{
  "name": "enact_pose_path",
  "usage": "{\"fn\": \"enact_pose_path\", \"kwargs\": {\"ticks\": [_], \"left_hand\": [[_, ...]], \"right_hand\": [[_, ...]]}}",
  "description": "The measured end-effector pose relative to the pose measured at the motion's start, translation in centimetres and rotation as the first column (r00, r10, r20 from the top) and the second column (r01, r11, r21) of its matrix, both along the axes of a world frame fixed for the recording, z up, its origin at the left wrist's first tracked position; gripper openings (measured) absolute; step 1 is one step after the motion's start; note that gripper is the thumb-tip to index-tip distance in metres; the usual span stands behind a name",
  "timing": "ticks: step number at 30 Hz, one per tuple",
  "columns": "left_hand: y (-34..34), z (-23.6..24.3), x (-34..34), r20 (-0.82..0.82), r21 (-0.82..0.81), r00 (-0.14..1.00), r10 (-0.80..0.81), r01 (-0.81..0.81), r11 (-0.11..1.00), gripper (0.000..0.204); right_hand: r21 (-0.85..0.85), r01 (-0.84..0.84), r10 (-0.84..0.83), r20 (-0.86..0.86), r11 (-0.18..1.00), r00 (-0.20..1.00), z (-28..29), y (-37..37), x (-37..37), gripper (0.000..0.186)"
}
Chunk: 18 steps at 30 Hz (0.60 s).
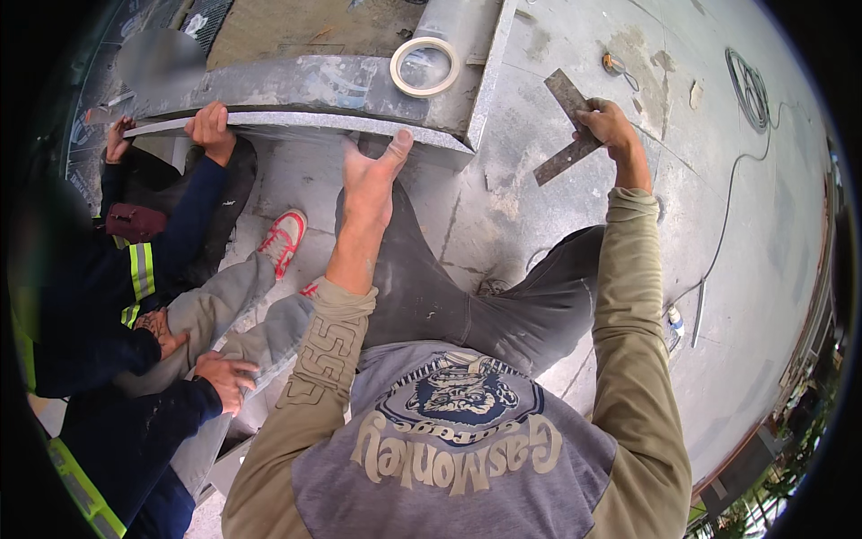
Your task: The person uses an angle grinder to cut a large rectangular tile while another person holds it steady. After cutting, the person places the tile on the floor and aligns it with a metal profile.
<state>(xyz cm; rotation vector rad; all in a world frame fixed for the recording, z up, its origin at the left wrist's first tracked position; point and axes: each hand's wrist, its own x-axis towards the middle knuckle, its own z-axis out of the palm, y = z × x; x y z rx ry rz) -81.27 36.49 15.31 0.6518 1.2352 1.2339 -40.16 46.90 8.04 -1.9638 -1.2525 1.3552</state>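
My left hand [368, 180] grips the speckled front edge [296, 122] of a large grey box-like frame, near its right corner, with thumb and finger at the edge. In my right hand [603, 130] is a dark, scuffed metal square [561, 90], held out to the right of the frame over the floor. A cream roll of tape [425, 91] lies flat on the frame's top near that corner. At the left, a co-worker's two hands [210, 135] hold the same edge.
Other co-workers' hands [224, 382] rest on grey-trousered legs at lower left, near a red-and-white shoe [280, 241]. On the pale floor [736, 225] at right lie a small orange tool [613, 66], a coiled cable [752, 94], a white-and-blue plug [674, 319] and a thin rod [699, 314].
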Motion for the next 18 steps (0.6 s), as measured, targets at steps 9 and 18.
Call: {"fn": "enact_pose_path", "kwargs": {"ticks": [9, 18], "left_hand": [[-0.4, -0.4, -1.1, -0.01, -0.003, 1.0, 0.016, -0.016, 1.0, 0.097], [-0.2, -0.7, -1.7, -0.053, -0.044, 0.999, -0.001, -0.001, 0.999, 0.094]], "right_hand": [[-0.282, 0.391, -0.479, -0.606, 0.876, 0.635, -10.3, -11.3, -18.3, 0.021], [-0.272, 0.517, -0.515, -0.751, 0.812, 0.414, -12.4, -10.1, -21.9, 0.027]]}}
